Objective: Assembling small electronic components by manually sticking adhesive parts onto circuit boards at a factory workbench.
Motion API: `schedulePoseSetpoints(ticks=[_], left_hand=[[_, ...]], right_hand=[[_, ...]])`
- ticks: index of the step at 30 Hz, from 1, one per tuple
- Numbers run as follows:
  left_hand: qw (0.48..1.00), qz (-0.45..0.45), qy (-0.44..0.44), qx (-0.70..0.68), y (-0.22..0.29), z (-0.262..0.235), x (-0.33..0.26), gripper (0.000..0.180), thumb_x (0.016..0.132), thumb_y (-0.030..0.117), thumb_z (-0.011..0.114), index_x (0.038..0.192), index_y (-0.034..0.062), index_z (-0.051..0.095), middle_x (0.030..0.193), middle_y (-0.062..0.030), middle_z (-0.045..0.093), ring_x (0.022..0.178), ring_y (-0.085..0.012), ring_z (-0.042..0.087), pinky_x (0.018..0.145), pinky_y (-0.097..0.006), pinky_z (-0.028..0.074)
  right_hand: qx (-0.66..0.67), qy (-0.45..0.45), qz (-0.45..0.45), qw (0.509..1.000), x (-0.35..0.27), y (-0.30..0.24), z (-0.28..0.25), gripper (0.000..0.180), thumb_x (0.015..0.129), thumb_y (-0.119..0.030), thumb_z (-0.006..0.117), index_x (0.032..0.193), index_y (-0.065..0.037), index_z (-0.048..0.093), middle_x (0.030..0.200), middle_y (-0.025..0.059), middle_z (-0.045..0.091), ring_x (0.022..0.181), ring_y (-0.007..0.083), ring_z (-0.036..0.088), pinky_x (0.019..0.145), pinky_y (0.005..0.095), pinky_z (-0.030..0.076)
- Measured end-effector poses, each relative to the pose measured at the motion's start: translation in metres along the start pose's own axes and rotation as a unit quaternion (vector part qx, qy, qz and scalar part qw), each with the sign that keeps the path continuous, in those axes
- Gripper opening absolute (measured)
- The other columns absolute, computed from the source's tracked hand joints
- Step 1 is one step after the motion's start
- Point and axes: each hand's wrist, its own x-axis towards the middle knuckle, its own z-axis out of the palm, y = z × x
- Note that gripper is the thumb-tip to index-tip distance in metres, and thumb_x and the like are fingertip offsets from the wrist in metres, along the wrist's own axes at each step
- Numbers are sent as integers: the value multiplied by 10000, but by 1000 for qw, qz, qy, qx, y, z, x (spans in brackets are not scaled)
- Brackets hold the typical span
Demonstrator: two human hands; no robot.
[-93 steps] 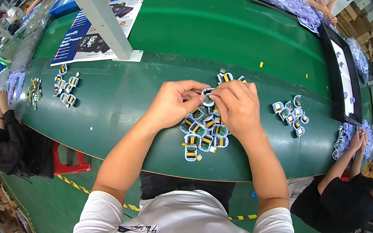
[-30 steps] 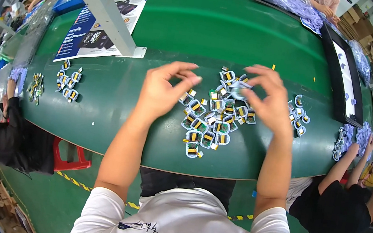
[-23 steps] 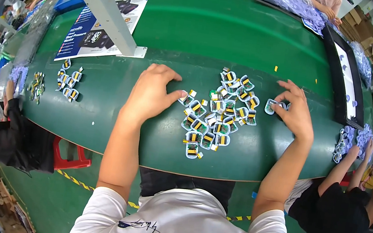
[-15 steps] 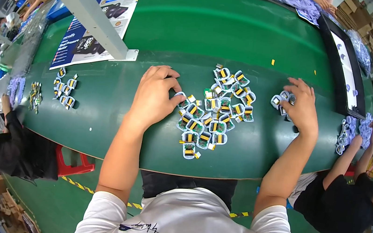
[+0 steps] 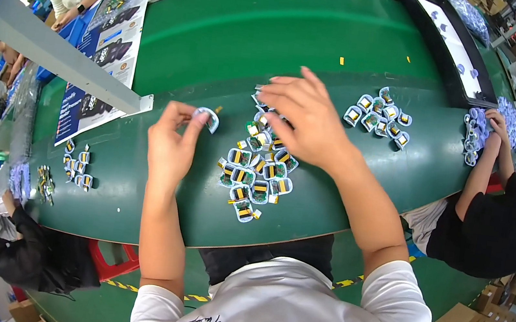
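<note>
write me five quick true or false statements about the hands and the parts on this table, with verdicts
1. The left hand holds a small white-rimmed part. True.

2. A smaller cluster lies right of the central pile. True.

3. The right hand is over the smaller cluster. False: the right hand is over the upper part of the central pile.

4. The black-rimmed tray sits on the left side. False: it is at the far right.

5. The metal post's foot stands left of the central pile. True.
</note>
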Motion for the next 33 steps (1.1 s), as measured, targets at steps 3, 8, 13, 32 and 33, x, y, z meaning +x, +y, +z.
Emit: schedulePoseSetpoints(ticks=[3, 8, 13, 32, 33], left_hand=[[954, -10, 14, -298, 5, 11, -2, 95, 1024, 31, 681, 1075, -38, 643, 987, -96, 739, 913, -174, 725, 816, -299, 589], [944, -40, -64, -321, 10, 28, -7, 233, 988, -49, 687, 1220, -66, 676, 1125, -119, 750, 1003, -144, 709, 910, -273, 574], [947, -31, -99, -304, 15, 36, -14, 220, 976, -38, 708, 1192, -71, 682, 1108, -110, 736, 1004, -140, 703, 888, -274, 582], [978, 4, -108, -178, 18, 33, -18, 100, 983, -30, 662, 1054, -42, 730, 932, -113, 787, 835, -131, 747, 769, -297, 613], [978, 4, -106, -179, 18, 34, -18, 100, 983, -30, 662, 1054, -42, 730, 932, -113, 787, 835, -131, 747, 769, -297, 613]], right_hand=[[69, 29, 3, 997, 3, -17, 11, 310, 888, -149, 783, 1190, -90, 742, 1244, 59, 731, 1212, 270, 664, 1183, 568, 389], [99, 55, 2, 994, -2, -19, 21, 343, 880, -123, 798, 1212, -67, 735, 1217, 97, 735, 1132, 289, 695, 1099, 529, 479], [136, 59, 1, 989, -2, -20, 30, 283, 874, -100, 798, 1149, -59, 746, 1214, 88, 740, 1107, 288, 701, 1070, 487, 499], [127, 50, -54, 989, -3, -21, 30, 321, 805, -162, 868, 1086, -54, 757, 1312, 109, 700, 1203, 339, 663, 1073, 506, 487], [111, 49, -80, 989, -2, -21, 29, 346, 802, -178, 875, 1106, -60, 759, 1326, 111, 695, 1225, 347, 655, 1084, 506, 479]])
